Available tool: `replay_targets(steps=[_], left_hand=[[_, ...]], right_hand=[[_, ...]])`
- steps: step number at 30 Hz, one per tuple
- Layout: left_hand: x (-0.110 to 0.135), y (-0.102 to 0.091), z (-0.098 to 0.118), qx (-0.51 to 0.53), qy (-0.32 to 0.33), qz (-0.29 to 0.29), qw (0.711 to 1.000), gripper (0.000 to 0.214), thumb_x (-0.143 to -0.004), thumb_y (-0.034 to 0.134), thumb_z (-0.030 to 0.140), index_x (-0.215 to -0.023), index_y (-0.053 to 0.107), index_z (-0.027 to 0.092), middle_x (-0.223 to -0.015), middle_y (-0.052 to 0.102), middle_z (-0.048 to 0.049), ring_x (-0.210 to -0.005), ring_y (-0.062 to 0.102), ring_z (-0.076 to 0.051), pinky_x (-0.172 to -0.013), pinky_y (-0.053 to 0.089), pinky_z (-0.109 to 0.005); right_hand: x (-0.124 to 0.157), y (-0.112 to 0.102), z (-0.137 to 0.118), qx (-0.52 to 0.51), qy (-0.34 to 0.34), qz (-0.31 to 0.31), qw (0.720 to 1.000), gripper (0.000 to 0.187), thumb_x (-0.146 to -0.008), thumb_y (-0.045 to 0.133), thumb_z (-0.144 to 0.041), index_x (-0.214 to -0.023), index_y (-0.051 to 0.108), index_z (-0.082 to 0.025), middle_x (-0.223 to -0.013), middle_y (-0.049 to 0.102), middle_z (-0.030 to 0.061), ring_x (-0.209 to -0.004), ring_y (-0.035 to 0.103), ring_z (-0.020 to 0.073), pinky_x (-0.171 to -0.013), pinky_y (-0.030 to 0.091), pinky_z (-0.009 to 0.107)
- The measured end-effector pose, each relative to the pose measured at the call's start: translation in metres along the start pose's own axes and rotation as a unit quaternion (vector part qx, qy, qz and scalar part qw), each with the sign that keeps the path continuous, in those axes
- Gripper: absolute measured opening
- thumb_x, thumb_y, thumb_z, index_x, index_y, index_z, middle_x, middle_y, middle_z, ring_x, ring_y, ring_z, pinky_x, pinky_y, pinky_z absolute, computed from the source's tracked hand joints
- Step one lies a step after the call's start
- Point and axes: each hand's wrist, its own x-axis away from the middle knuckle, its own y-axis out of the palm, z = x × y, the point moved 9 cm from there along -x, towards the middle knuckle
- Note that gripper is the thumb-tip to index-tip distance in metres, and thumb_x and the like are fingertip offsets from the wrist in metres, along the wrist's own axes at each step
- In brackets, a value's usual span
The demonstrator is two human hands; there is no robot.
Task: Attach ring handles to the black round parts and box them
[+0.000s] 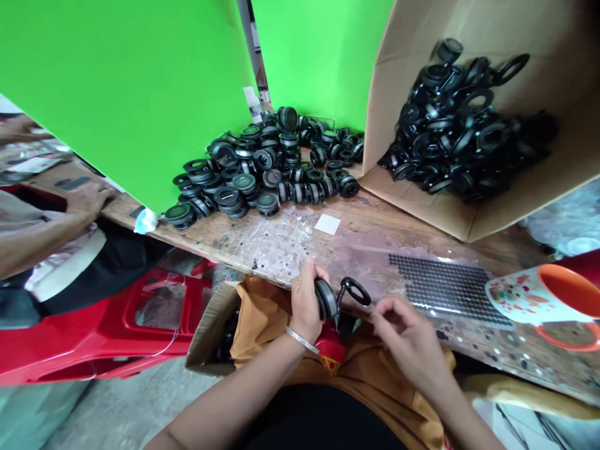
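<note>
My left hand (307,303) is wrapped round a black round part with a grey ribbed rim (329,299), held over the table's near edge. A black ring (357,291) sticks out from that part on a short arm, towards my right hand (405,331). The thumb and forefinger of my right hand are pinched together just right of the ring. Whatever lies between those fingertips is too small to make out. Behind my right hand, a clear sheet with rows of small black dots (440,284) lies on the wooden table (375,219).
Many similar black parts (244,182) are heaped against green panels (140,81). More fill a tilted cardboard box (422,209) at the right. A white square (327,224) lies mid-table. An orange-and-white mug (520,294) rests at the right. Another person's arm (51,231) shows beside a red stool (117,331).
</note>
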Motion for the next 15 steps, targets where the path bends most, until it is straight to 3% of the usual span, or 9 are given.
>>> replay_targets(steps=[2,4,9,15], left_hand=[[0.002,0.0,0.005,-0.01,0.029,-0.004,1.0,0.057,-0.09,0.035,0.063,-0.056,0.05,0.02,-0.05,0.048,0.0012,-0.048,0.042,-0.012,-0.053,0.035,-0.025],[0.003,0.0,0.008,-0.024,0.047,-0.007,0.999,0.057,-0.091,0.034,0.062,-0.056,0.05,0.02,-0.051,0.048,0.0013,-0.049,0.042,-0.012,-0.054,0.036,-0.026],[0.005,0.002,0.007,-0.033,0.048,-0.034,0.998,0.056,-0.093,0.032,0.059,-0.058,0.051,0.02,-0.052,0.048,0.0012,-0.05,0.042,-0.013,-0.056,0.035,-0.027],[0.009,0.003,0.012,-0.035,0.064,-0.038,0.997,0.054,-0.096,0.032,0.052,-0.057,0.05,0.02,-0.053,0.047,0.0004,-0.054,0.043,-0.014,-0.061,0.036,-0.029]], right_hand=[[0.012,0.028,-0.005,-0.119,0.064,-0.029,0.99,0.018,-0.091,0.05,-0.036,-0.082,0.052,-0.021,-0.063,0.052,-0.0029,-0.051,0.05,0.0108,-0.047,0.041,0.021],[0.018,0.046,-0.01,-0.163,0.086,-0.025,0.983,0.019,-0.092,0.05,-0.038,-0.084,0.051,-0.021,-0.058,0.05,-0.0047,-0.046,0.049,0.0098,-0.044,0.041,0.02],[0.012,0.045,-0.03,-0.061,-0.023,0.033,0.997,0.012,-0.092,0.048,-0.027,-0.082,0.052,-0.02,-0.07,0.054,-0.0003,-0.056,0.055,0.0103,-0.051,0.047,0.02],[0.007,0.038,-0.053,0.059,-0.117,0.031,0.991,0.011,-0.09,0.045,-0.016,-0.083,0.052,-0.02,-0.076,0.054,0.0011,-0.061,0.055,0.0105,-0.057,0.048,0.021]])
